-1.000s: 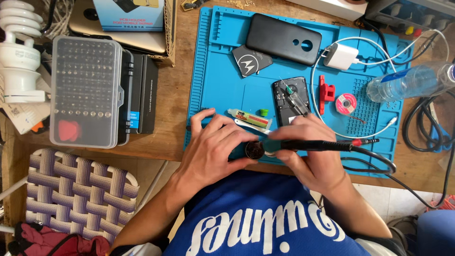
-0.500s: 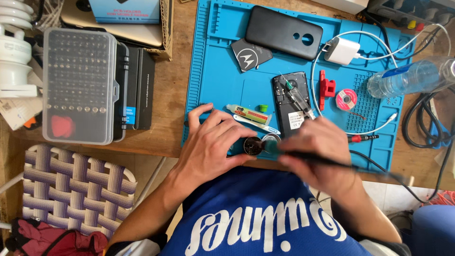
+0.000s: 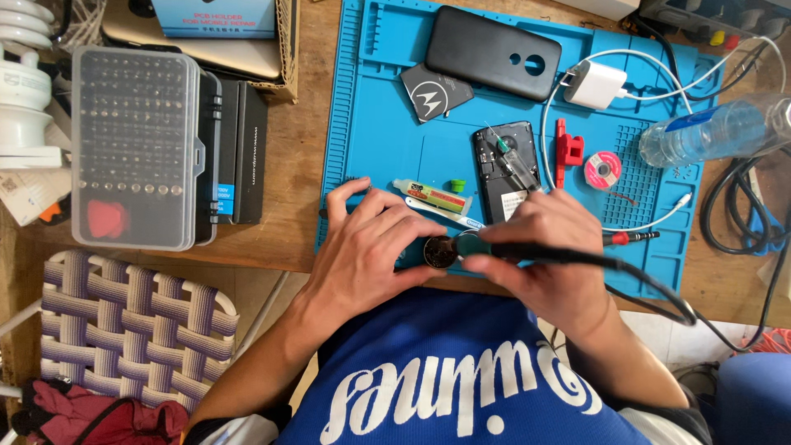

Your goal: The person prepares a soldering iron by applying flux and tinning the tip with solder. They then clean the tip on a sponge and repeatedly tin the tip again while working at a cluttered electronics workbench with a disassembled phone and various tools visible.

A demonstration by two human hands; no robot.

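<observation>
Fingers of the left hand (image 3: 371,247) are curled together around a small round dark tin (image 3: 439,252) at the near edge of the blue silicone work mat (image 3: 387,124), thumb and forefinger pinching its rim, while the right hand (image 3: 544,247) closes on the black handle of a corded soldering iron (image 3: 568,257), fingers wrapped over the grip. The head view is the only one. Against the picture from a second ago, the right hand has slid forward along the handle, so less of the black shaft shows and the working end now meets the tin; half a second ago it sat a little further back. The likely reading is that the tip is being dipped or wiped in the tin, not applied to the opened black phone (image 3: 507,169) lying beyond the knuckles. The iron's long axis runs nearly level across the frame, the tip pointing to the person's left at the tin, the cord trailing off to the right and toward the body. A small yellow-labelled tube (image 3: 432,198) lies just beyond the left fingers, and a clear-lidded grey bit case (image 3: 136,148) sits well to the left.
</observation>
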